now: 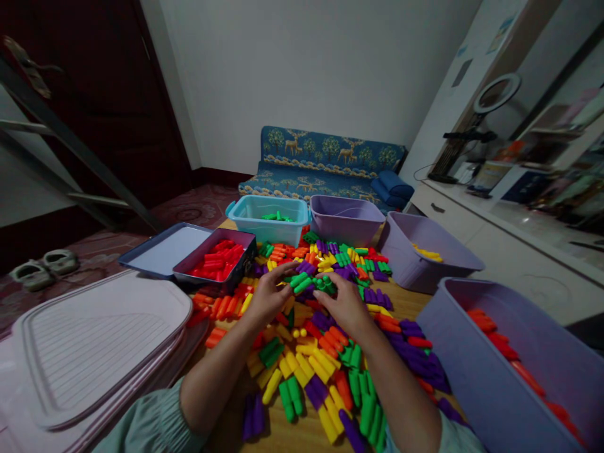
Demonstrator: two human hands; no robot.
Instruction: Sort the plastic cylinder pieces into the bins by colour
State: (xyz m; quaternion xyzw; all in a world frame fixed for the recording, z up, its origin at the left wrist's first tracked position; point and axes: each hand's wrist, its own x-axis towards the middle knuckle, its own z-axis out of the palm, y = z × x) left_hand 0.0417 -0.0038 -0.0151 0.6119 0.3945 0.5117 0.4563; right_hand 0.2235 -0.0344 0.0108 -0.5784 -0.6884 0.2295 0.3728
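Over the middle of a heap of coloured bullet-shaped plastic building pieces (302, 368), both of my hands are close together. My left hand (268, 296) has its thumb and fingers curved around green plastic pieces (300, 282). Facing it, my right hand (343, 301) grips a small cluster of green plastic pieces (325, 285), with their ends turned toward me. The two green groups sit side by side with a small gap. Yellow, purple, orange and red pieces lie beneath and around my hands, many joined in short rows.
A turquoise bin (268, 231) holds green pieces, beside a purple bin (346, 229). At right, one lilac bin (410, 270) contains yellow pieces and a nearer one (500, 377) red-orange pieces. A dark lidded box (214, 286) holds red pieces. Pale lids (104, 340) are stacked at left.
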